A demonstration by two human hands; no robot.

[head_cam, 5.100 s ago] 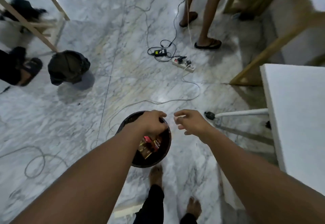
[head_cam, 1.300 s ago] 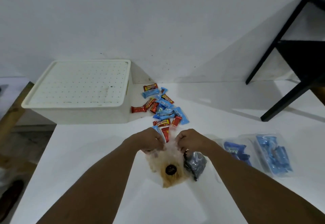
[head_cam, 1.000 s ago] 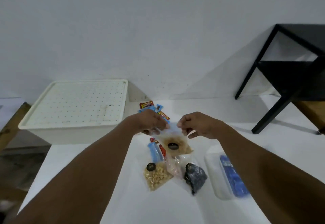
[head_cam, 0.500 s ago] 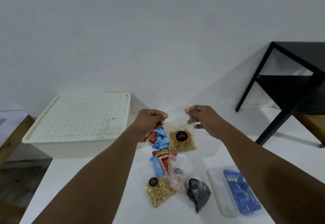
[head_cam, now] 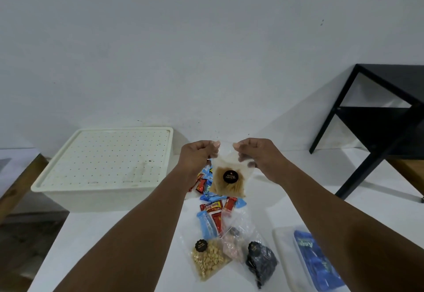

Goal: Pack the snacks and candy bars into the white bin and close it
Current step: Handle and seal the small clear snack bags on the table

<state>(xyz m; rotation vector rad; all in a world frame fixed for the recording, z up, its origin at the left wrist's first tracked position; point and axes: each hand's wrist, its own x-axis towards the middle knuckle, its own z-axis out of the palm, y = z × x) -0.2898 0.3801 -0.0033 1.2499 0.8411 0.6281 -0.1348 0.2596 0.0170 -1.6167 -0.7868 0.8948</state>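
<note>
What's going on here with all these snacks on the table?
A person holds up a clear bag of brown snack sticks, pinching its top corners with the left hand and the right hand, above a pile of candy bars on the table. The white bin to the left has its lid on. Other snack bags lie nearby.

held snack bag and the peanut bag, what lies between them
In the head view, red and blue candy bars lie on the white table between the held snack bag and the peanut bag.
</note>
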